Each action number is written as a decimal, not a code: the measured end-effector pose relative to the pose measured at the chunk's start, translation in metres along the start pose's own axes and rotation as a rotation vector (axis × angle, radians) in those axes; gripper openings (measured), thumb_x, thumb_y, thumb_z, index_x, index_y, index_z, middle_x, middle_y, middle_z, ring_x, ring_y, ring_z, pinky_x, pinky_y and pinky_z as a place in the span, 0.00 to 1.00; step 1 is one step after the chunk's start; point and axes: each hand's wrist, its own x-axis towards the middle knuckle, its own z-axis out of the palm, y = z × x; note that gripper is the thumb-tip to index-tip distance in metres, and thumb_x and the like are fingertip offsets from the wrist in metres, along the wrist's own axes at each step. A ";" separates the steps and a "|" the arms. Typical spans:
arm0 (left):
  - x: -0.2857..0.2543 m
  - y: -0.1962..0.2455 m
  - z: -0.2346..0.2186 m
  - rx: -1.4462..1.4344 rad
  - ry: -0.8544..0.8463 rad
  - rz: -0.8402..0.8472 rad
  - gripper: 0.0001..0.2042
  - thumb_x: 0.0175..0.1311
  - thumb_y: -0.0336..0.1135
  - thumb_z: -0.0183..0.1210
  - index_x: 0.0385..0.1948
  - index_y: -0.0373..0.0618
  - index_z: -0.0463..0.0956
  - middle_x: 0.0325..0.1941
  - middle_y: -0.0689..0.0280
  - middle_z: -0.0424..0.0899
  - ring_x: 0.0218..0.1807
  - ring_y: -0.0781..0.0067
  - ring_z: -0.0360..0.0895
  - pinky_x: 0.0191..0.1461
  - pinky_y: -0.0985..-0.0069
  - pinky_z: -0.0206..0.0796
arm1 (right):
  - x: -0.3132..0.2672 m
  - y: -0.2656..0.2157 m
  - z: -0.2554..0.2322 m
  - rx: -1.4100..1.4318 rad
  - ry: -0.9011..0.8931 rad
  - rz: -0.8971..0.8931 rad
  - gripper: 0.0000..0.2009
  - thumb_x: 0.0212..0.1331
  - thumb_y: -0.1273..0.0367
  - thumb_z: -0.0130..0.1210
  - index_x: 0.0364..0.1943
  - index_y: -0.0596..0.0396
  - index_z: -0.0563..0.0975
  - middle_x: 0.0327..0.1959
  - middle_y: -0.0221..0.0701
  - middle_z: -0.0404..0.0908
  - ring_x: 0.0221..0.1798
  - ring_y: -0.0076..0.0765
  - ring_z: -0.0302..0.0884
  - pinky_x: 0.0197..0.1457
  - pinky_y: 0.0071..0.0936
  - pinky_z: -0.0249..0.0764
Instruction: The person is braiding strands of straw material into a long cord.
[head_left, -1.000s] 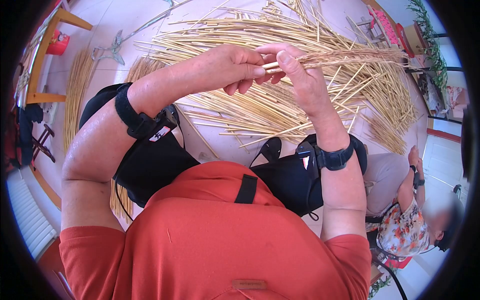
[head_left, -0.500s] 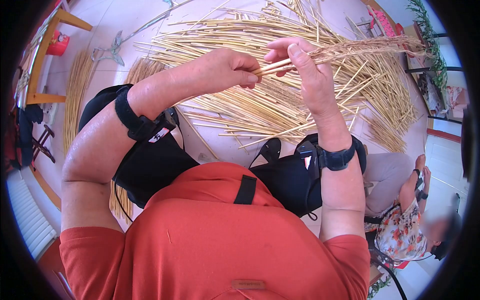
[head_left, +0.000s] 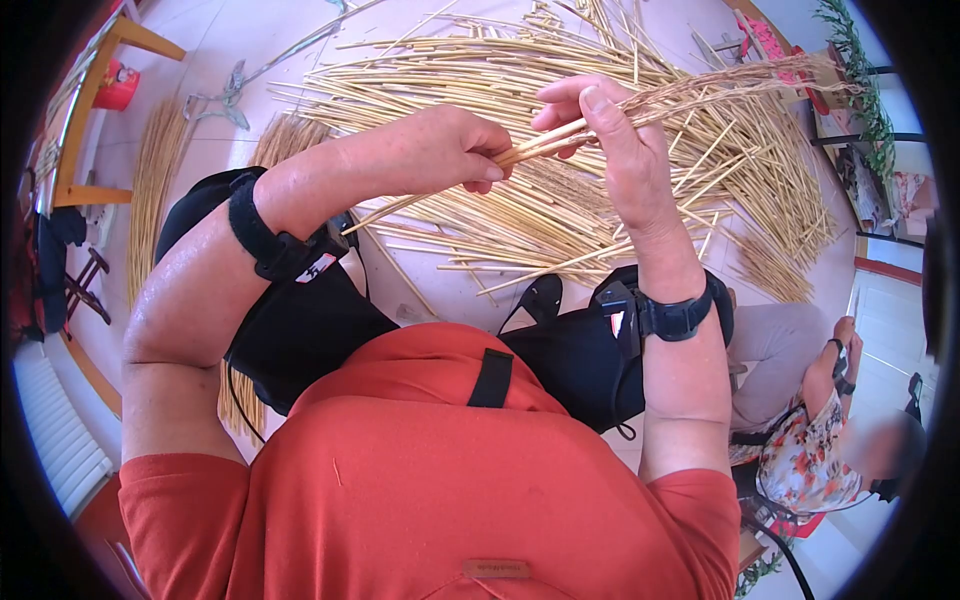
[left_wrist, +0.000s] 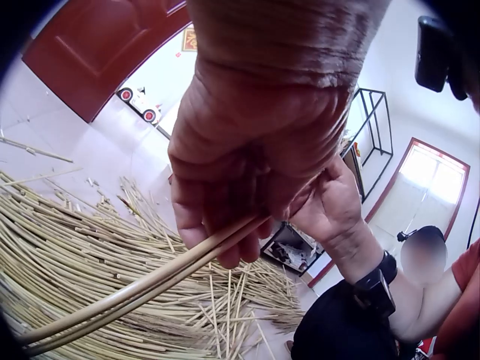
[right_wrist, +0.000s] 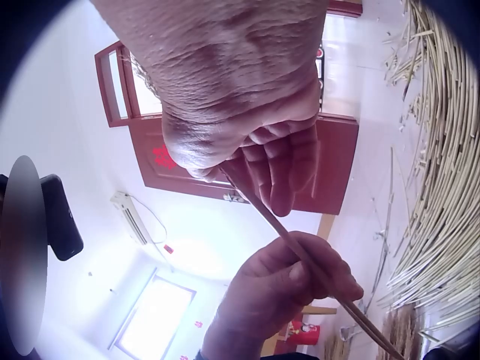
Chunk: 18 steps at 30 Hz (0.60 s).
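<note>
Floor [head_left: 200, 30]: pale tiles, lying under everything in the head view.

Straw pile [head_left: 560, 215]: a broad spread of long yellow stalks, lying across the floor in front of the seated person, reaching out to both sides beneath the raised hands.

Second person [head_left: 815, 440]: sitting at the lower right in a flowered top, well apart from the work.

Stalk bundle [head_left: 560, 138]: a few thin stalks, being held in the air above the pile, running slantwise from lower left to upper right; the tasselled ends are fanning out past the right hand.

Left hand [head_left: 450, 150]: fingers curling around the lower stems of the bundle, gripping them; in the left wrist view the stems are emerging beneath the knuckles.

Right hand [head_left: 610, 140]: thumb and fingers pinching the same bundle just beyond the left hand, the two hands nearly touching.
</note>
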 end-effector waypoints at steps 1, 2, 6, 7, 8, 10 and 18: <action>0.000 -0.001 0.000 0.030 0.012 -0.009 0.10 0.61 0.31 0.54 0.41 0.37 0.75 0.33 0.63 0.81 0.37 0.75 0.78 0.45 0.78 0.69 | 0.000 -0.001 0.000 0.000 0.004 0.003 0.19 0.66 0.55 0.42 0.37 0.57 0.78 0.27 0.30 0.79 0.32 0.22 0.76 0.31 0.18 0.71; 0.000 -0.001 0.000 0.030 0.012 -0.009 0.10 0.61 0.31 0.54 0.41 0.37 0.75 0.33 0.63 0.81 0.37 0.75 0.78 0.45 0.78 0.69 | 0.000 -0.001 0.000 0.000 0.004 0.003 0.19 0.66 0.55 0.42 0.37 0.57 0.78 0.27 0.30 0.79 0.32 0.22 0.76 0.31 0.18 0.71; -0.001 -0.005 0.002 0.258 0.088 0.066 0.12 0.60 0.34 0.55 0.43 0.39 0.75 0.36 0.59 0.81 0.40 0.65 0.78 0.46 0.73 0.69 | -0.001 -0.001 0.001 0.059 -0.020 0.118 0.18 0.65 0.57 0.43 0.36 0.58 0.78 0.27 0.30 0.79 0.29 0.22 0.77 0.30 0.18 0.73; -0.001 -0.006 0.002 0.250 0.113 0.077 0.13 0.60 0.35 0.56 0.43 0.40 0.74 0.37 0.57 0.81 0.41 0.63 0.78 0.46 0.71 0.69 | -0.001 -0.001 0.000 0.072 -0.023 0.152 0.18 0.65 0.57 0.43 0.35 0.58 0.78 0.27 0.30 0.79 0.28 0.23 0.77 0.30 0.18 0.73; -0.002 -0.006 0.001 0.250 0.113 0.076 0.13 0.60 0.35 0.56 0.43 0.40 0.74 0.37 0.57 0.81 0.41 0.63 0.78 0.46 0.71 0.69 | 0.000 0.000 -0.001 0.072 -0.024 0.153 0.18 0.65 0.57 0.43 0.35 0.58 0.78 0.27 0.30 0.79 0.28 0.23 0.77 0.30 0.18 0.73; -0.003 -0.005 0.000 0.255 0.098 0.072 0.14 0.59 0.36 0.56 0.44 0.39 0.74 0.38 0.56 0.81 0.40 0.62 0.78 0.46 0.70 0.69 | 0.000 0.000 -0.002 0.003 -0.045 0.156 0.20 0.66 0.58 0.39 0.37 0.60 0.76 0.29 0.33 0.79 0.29 0.25 0.77 0.32 0.20 0.74; -0.004 0.000 -0.001 0.322 0.030 0.039 0.15 0.59 0.36 0.55 0.45 0.38 0.73 0.39 0.55 0.81 0.41 0.57 0.77 0.48 0.69 0.68 | 0.002 0.004 -0.003 0.070 -0.008 0.140 0.16 0.64 0.59 0.45 0.33 0.58 0.77 0.26 0.29 0.78 0.27 0.22 0.76 0.30 0.18 0.74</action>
